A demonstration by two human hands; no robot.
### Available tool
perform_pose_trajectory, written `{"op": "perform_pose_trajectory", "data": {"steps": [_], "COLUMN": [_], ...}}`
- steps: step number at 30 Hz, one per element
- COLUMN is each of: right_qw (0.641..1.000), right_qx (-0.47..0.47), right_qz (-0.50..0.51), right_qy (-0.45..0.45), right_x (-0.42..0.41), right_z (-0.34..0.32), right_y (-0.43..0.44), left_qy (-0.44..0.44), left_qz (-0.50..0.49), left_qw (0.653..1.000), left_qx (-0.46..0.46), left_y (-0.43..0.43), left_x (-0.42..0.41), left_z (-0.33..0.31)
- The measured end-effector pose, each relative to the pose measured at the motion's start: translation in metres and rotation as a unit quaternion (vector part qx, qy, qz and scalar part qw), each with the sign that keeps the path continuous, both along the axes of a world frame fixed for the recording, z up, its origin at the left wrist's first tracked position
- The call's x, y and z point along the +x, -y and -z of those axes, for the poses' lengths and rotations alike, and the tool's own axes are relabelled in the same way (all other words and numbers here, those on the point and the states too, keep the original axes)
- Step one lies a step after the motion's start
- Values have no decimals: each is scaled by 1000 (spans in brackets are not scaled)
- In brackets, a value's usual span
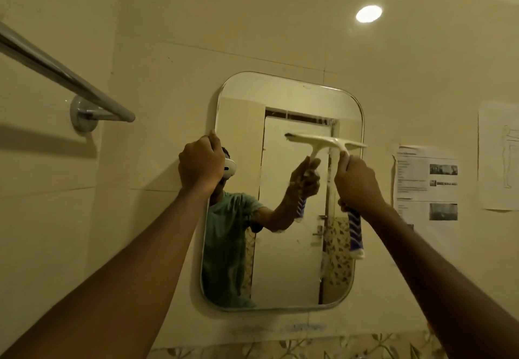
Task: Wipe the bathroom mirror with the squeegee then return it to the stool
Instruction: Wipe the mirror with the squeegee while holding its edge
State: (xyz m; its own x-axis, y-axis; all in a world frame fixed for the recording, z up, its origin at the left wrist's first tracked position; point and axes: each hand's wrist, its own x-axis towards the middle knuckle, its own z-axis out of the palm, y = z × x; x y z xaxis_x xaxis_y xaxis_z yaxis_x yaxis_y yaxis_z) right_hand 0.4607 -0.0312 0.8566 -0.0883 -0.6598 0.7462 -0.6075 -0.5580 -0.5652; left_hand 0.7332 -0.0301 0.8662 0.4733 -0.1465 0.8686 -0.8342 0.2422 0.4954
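Squeegee (327,140): blade lies level on the upper right of the mirror (280,100), handle pointing down.
Right hand (358,184): wrapped round the handle, just below the blade.
Left hand (200,166): fingers curled over the mirror's left edge.
Next move: probably a downward pull.
Stool: not in view.
Containers: none visible.

The blue-and-white plastic squeegee (325,140) is partly hidden by the right grip (359,184), and print on the white paper sheet (421,178) is illegible.
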Motion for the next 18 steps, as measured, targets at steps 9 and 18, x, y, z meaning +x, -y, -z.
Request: {"op": "perform_pose_trajectory", "data": {"steps": [9, 18], "right_qw": [999, 999], "right_qx": [1, 7], "right_qz": [35, 24], "right_qy": [17, -42], "right_x": [-22, -20], "right_z": [-109, -41], "right_y": [-14, -3], "left_qy": [1, 4], "left_qz": [-8, -8], "left_qw": [1000, 1000], "left_qx": [4, -13], "left_y": [-2, 1], "left_x": [-5, -5], "left_z": [2, 5]}}
